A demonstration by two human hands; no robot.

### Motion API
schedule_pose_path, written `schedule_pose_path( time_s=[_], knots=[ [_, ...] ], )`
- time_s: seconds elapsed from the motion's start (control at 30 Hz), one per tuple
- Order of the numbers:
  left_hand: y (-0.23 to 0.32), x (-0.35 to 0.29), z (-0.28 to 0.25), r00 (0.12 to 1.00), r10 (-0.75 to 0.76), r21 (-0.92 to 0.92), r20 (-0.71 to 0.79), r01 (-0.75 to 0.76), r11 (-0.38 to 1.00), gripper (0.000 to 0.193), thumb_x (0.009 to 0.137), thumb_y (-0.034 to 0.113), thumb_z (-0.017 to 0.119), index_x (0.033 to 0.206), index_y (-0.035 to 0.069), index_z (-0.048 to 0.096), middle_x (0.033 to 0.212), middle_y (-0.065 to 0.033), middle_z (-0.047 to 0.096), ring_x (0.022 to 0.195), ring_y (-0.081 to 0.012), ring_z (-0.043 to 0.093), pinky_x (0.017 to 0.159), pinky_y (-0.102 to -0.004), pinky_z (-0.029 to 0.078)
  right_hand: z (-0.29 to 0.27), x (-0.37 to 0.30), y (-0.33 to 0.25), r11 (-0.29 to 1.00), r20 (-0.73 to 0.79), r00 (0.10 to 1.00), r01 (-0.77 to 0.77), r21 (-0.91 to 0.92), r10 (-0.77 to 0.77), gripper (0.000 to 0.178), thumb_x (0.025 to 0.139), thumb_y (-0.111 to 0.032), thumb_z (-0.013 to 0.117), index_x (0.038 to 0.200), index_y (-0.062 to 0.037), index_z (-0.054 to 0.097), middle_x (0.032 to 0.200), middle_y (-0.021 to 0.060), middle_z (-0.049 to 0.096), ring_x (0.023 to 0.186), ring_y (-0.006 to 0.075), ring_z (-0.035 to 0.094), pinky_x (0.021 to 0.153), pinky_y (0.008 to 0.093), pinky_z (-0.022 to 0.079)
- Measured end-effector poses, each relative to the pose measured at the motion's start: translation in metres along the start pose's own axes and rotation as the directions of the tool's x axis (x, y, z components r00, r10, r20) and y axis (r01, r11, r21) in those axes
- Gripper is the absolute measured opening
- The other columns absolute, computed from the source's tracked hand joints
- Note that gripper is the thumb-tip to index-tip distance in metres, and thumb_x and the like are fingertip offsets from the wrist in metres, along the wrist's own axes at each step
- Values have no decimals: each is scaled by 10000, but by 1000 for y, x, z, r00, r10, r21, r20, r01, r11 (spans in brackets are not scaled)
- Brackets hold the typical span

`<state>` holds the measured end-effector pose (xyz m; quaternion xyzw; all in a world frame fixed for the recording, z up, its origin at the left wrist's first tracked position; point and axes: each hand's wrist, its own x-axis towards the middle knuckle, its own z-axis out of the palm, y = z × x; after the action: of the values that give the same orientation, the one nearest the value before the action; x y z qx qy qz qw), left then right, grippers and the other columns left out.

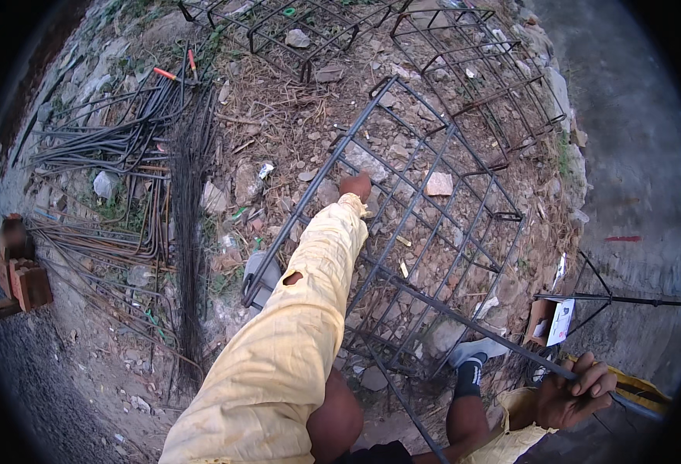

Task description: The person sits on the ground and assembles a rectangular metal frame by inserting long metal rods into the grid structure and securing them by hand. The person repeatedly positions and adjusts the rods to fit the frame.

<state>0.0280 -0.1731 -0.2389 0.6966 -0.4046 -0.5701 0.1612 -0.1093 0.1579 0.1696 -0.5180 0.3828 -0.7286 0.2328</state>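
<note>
A rectangular cage of tied dark steel rebar (pixel 330 172) lies tilted over the rubble in front of me. My left hand (pixel 355 185), at the end of a torn yellow sleeve, is closed on a bar of this cage near its left side; the fingers are partly hidden. At the lower right my right hand (pixel 576 392) grips a long straight steel rod (pixel 503 340). The rod slants up and left from that hand across the near part of the cage. My feet and bare knees show beneath and beside the cage.
More rebar cages (pixel 476 73) lie at the far side. To the left are bent bars (pixel 116 147), a bundle of thin wire (pixel 189 255) and a red-handled tool (pixel 166 74). Bricks (pixel 29 284) sit at the left edge. A small open box (pixel 540 321) stands by a thin stand (pixel 619 297) at right.
</note>
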Motion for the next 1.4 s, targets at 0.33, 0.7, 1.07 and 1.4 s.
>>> schedule_pose_path(
  time_s=[0.33, 0.7, 1.07, 1.4],
  knots=[
    [-17, 31, 18, 996, -56, -112, -67, 49, 992, 762, 811, 649, 582, 900, -100, 689, 952, -320, 662, 970, -456, 634, 834, -466, 477, 4, -8, -7, 980, -145, 989, -44, -194, 15, 326, 1050, -379, 344, 865, -111, 330, 731, 24, 356, 674, 110, 292, 518, 205, 334],
    [-21, 81, 21, 969, 243, 298, -41, -220, 929, 421, 899, 353, 580, 961, -46, 698, 1035, -264, 668, 1015, -392, 650, 874, -457, 518, 38, -16, -10, 929, -192, 980, -113, -354, 47, 314, 1045, -406, 361, 895, -130, 355, 763, 0, 362, 671, 83, 404, 513, 175, 401],
    [-27, 110, 9, 657, 565, 732, 499, -669, 133, 285, 730, 434, 663, 832, 181, 742, 881, -103, 700, 828, -307, 672, 727, -452, 537, 72, -9, -9, 915, -341, 940, -138, -378, 0, 351, 1051, -398, 332, 887, -90, 375, 696, 34, 385, 664, 99, 393, 470, 177, 413],
    [-27, 111, 7, 684, 528, 721, 504, -669, 178, 267, 755, 445, 673, 832, 196, 736, 855, -110, 689, 833, -305, 663, 732, -458, 524, 86, 4, 0, 948, -230, 972, -115, -296, 46, 347, 1053, -391, 329, 884, -91, 373, 662, 38, 377, 627, 109, 337, 483, 188, 361]
  ],
)
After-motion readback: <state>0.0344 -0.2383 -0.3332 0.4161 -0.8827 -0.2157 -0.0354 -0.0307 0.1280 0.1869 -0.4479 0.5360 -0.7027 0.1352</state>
